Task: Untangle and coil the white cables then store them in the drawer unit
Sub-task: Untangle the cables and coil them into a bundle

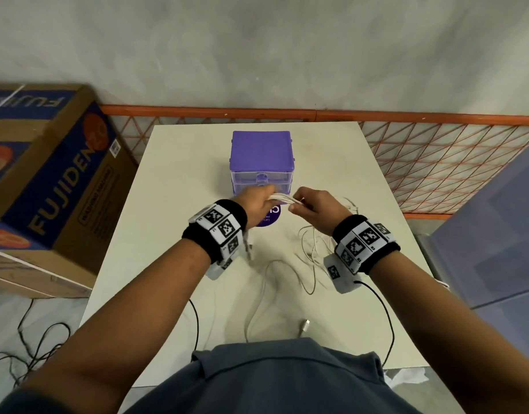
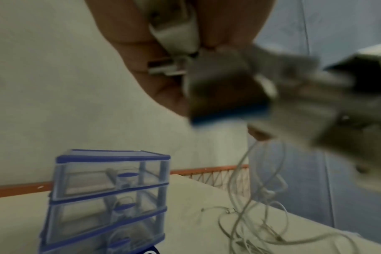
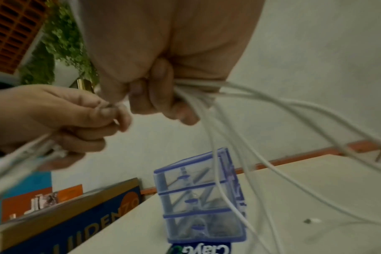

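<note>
Both hands hover just in front of the purple drawer unit (image 1: 262, 161), (image 2: 107, 199), (image 3: 201, 201) with its clear drawers shut. My left hand (image 1: 258, 201), (image 3: 76, 120) grips a bunch of white cables (image 1: 282, 199) with plugs (image 2: 174, 34) in its palm. My right hand (image 1: 311, 204), (image 3: 161, 96) pinches strands of the same white cables (image 3: 239, 106). More loose white cable (image 1: 311, 252), (image 2: 257, 214) trails from the right hand onto the table (image 1: 173, 204).
A purple round sticker (image 1: 269, 218) lies under my hands. A loose cable end with a plug (image 1: 304, 326) lies near the table's front edge. A cardboard box (image 1: 48, 186) stands left of the table, an orange grid fence (image 1: 436, 162) behind it, black wires (image 1: 33, 348) on the floor.
</note>
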A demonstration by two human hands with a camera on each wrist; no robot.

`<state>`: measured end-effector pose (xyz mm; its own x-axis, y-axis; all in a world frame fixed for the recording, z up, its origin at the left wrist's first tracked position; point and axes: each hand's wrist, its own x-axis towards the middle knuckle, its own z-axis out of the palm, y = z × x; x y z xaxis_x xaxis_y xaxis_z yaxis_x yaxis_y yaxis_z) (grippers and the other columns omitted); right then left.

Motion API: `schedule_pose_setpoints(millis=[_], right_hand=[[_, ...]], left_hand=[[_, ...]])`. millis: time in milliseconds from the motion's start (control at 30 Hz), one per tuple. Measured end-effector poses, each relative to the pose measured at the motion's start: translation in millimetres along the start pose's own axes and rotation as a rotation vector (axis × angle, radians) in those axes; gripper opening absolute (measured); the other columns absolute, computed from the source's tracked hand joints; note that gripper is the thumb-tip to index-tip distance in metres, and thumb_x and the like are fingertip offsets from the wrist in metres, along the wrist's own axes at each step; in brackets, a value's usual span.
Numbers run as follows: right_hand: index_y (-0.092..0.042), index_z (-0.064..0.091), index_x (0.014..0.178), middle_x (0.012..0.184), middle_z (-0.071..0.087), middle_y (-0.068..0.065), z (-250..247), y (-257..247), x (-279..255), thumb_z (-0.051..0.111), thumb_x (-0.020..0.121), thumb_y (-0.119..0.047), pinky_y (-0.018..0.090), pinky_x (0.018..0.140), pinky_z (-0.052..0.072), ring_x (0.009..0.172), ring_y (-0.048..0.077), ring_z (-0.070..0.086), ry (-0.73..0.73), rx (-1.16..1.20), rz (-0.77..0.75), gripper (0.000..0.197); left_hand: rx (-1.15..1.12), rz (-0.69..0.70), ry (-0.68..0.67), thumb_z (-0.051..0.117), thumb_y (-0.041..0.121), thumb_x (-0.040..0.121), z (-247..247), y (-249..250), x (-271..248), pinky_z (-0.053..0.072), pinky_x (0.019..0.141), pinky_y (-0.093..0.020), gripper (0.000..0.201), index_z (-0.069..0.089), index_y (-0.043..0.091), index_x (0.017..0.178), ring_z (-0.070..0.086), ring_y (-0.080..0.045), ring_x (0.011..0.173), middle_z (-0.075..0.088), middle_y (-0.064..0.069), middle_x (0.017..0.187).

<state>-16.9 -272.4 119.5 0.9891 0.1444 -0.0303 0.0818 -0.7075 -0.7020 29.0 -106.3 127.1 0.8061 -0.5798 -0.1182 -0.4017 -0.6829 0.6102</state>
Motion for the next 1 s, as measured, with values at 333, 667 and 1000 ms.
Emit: schedule_pose_setpoints(millis=[333, 667, 1000], right_hand=[[-0.014, 0.042, 0.064, 0.059, 0.046, 0.002, -20.7, 91.9, -29.1, 0.045, 0.094, -0.019, 0.017, 0.053, 0.030, 0.064, 0.022, 0.043, 0.031, -0.067, 0.254, 0.031], [-0.004, 0.064, 0.093, 0.079, 0.062, 0.006, -23.9, 114.4, -30.3, 0.047, 0.093, -0.015, 0.025, 0.059, 0.044, 0.069, 0.023, 0.054, 0.157, 0.025, 0.311, 0.021], [-0.007, 0.063, 0.080, 0.075, 0.063, 0.009, -16.7, 106.4, -22.8, 0.045, 0.091, -0.012, 0.014, 0.060, 0.046, 0.059, 0.007, 0.058, 0.410, 0.234, 0.355, 0.021]], left_hand=[[-0.141, -0.259, 0.319, 0.042, 0.014, 0.095, -45.0, -60.2, -11.2, 0.040, 0.044, -0.026, 0.021, 0.057, 0.002, 0.102, 0.040, -0.021, 0.047, 0.039, -0.002, 0.058], [-0.245, -0.387, 0.442, 0.040, 0.013, 0.095, -50.4, -89.2, -18.5, 0.050, 0.070, -0.045, 0.020, 0.059, 0.007, 0.099, 0.041, -0.027, 0.065, 0.038, -0.004, 0.060], [-0.341, -0.432, 0.452, 0.040, 0.011, 0.095, -42.4, -93.8, -16.4, 0.049, 0.077, -0.048, 0.023, 0.059, 0.000, 0.102, 0.040, -0.027, 0.067, 0.038, -0.002, 0.060]])
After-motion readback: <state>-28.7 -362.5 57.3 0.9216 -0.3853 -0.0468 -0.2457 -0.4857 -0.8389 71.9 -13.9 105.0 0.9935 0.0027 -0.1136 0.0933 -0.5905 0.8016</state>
